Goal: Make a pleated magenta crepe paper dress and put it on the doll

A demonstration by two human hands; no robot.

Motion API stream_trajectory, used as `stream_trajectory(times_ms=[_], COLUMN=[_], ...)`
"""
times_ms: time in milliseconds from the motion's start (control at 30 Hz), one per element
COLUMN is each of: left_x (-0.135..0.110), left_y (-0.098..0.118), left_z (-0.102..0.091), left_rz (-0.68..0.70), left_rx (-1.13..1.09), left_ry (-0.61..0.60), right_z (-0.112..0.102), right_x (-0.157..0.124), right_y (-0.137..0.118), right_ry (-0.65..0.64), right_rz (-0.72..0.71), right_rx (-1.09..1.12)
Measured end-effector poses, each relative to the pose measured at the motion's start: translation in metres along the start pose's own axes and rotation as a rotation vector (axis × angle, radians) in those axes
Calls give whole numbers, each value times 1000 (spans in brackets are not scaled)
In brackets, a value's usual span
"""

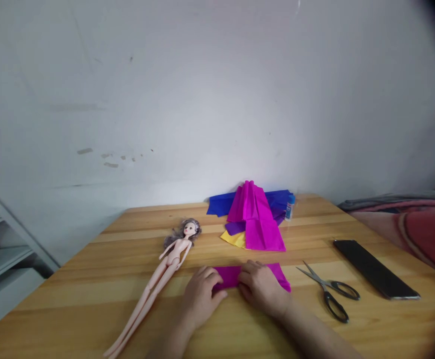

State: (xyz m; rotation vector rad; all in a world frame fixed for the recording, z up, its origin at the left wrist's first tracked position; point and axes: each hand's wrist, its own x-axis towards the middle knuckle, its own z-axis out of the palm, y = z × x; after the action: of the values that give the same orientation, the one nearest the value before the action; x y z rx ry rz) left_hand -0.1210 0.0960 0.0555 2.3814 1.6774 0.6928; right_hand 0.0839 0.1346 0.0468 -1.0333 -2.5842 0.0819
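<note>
A magenta strip of thin, paper-like material (228,275) lies across the table in front of me. My left hand (201,291) is closed on its left end, fingers curled over the edge and thumb below. Bent fingers of my right hand (259,286) pinch the strip near its middle, and its right end sticks out past that hand. To the left lies an unclothed doll (175,254) with grey hair, face up, legs pointing toward me. Scissors with black handles (325,286) rest partly spread, to the right of my right hand.
Behind my hands, a pleated magenta sheet (255,214) lies over blue (219,203), purple (235,228) and yellow pieces (234,239). A small blue-capped container (289,208) stands beside them. A flat black object (374,269) lies at right. Shelves (8,259) stand left; a wall is behind.
</note>
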Motion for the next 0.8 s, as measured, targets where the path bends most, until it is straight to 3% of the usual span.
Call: stream_trajectory(times_ms=[500, 800], left_x=[3, 4], left_y=[0, -2], left_z=[2, 4], left_rz=[29, -13], left_rx=[59, 59], left_ry=[22, 0], right_z=[-7, 4], right_x=[0, 7], right_y=[0, -9], right_ry=[18, 15], right_rz=[59, 23], right_rx=[107, 19])
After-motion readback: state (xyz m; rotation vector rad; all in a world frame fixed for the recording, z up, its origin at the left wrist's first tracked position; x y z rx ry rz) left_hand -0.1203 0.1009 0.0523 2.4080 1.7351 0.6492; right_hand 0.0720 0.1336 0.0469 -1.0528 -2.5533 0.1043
